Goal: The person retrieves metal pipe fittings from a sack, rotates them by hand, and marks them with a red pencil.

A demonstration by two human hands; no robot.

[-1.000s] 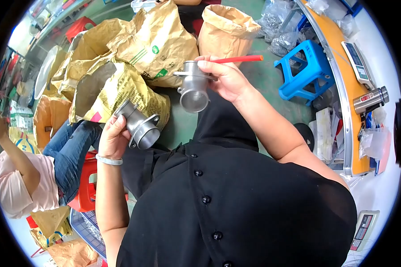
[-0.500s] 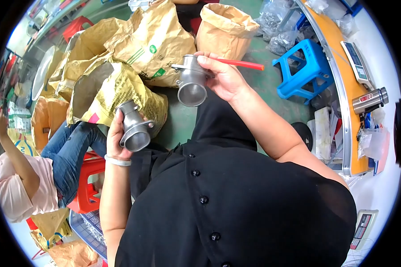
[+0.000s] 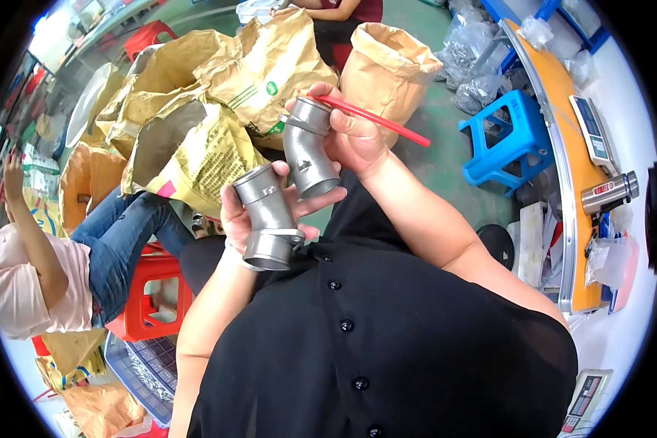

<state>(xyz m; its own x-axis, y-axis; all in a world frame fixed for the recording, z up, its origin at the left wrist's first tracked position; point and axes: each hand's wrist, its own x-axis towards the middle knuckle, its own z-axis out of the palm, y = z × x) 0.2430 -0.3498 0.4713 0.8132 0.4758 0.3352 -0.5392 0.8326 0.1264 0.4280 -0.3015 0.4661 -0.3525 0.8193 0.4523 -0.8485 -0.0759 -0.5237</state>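
My left hand [image 3: 252, 215] cradles a grey metal pipe fitting [image 3: 266, 217] on its palm, open end toward my body. My right hand [image 3: 350, 139] grips a second grey metal fitting [image 3: 308, 148] together with a thin red stick [image 3: 376, 119] that points right. The two fittings sit side by side, almost touching, above my black-clothed lap.
Open yellow and brown paper sacks [image 3: 204, 117] stand ahead on the green floor. A blue stool [image 3: 507, 139] is at right, beside an orange-edged table [image 3: 562, 124] with a scale and a metal flask [image 3: 609, 193]. A seated person in jeans [image 3: 117, 233] is at left on a red stool [image 3: 150, 296].
My left hand has moved right and turned palm up, bringing its fitting beside the one in my right hand. The right fitting tilted more upright.
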